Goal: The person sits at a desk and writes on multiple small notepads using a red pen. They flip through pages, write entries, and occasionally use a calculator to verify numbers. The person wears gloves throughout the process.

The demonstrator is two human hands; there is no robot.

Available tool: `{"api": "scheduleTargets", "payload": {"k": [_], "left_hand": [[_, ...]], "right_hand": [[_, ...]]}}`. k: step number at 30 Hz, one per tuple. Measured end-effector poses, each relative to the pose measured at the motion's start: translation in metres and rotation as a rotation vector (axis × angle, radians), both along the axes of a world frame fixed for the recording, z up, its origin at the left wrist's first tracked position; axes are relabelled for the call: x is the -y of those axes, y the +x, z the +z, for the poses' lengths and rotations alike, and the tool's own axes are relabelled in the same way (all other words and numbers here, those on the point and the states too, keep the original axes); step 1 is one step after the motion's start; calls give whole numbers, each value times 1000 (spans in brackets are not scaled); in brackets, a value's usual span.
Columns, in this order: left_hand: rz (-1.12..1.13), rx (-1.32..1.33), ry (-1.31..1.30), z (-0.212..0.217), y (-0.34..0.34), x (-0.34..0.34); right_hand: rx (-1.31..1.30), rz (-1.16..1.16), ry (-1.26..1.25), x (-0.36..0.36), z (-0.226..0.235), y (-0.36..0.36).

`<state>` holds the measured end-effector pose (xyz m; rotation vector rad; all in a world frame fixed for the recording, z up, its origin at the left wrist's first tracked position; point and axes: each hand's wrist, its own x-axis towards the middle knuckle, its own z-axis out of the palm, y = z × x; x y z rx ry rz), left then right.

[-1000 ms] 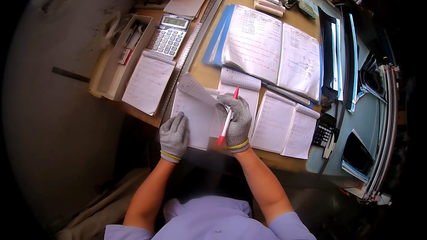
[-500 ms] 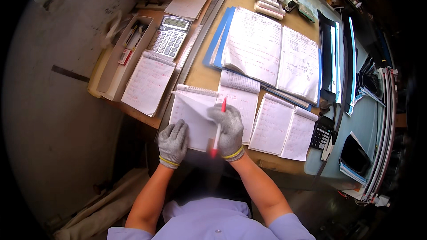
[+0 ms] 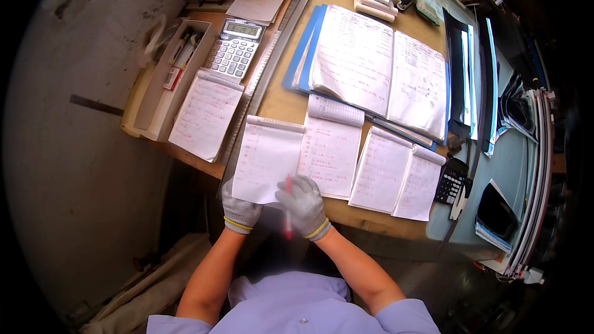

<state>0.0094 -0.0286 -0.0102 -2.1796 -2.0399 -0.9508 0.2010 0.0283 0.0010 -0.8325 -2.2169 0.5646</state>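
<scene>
The writing on every sheet is too small and faint to read, and the fisheye rim swallows the far right of the bench, where dark trays and a stack of papers blur into shadow; the lower edge of the spiral notepad [image 3: 267, 158] is covered by both gloved hands, so how its bottom corners lie cannot be told. The left hand [image 3: 239, 210], in a grey knit glove with a yellow cuff, is curled closed around the pad's lower left corner, fingers tucked under the paper. The right hand [image 3: 303, 206], gloved the same, is closed around a red pen [image 3: 288, 207] that runs roughly upright through the fist — its tip pokes out above the knuckles onto the pad, its tail hangs below the wrist — while the fingers press on the pad's lower right corner. The pad lies at the near edge of the wooden bench [image 3: 291, 99], overhanging it slightly, touching a second written notepad [image 3: 331, 148] to its right, and farther right lie two more pads [image 3: 396, 170] side by side. Beyond them an open ledger in a blue binder [image 3: 377, 65] spreads across the middle of the bench. To the left, past a long metal ruler [image 3: 263, 74], sit a desk calculator [image 3: 235, 46], another written pad [image 3: 205, 111] and a shallow cream tray [image 3: 164, 80] of small items. A black handset [image 3: 450, 179] rests near the right end, and a grey concrete floor [image 3: 74, 167] falls away on the left.
</scene>
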Motion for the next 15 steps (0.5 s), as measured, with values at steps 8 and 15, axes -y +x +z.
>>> {"api": "scheduleTargets", "payload": {"k": [8, 15], "left_hand": [[2, -9, 28, 5, 3, -5], [28, -38, 38, 16, 5, -6]], "right_hand": [[-10, -16, -15, 1, 0, 1], [-14, -32, -18, 4, 0, 2]]}}
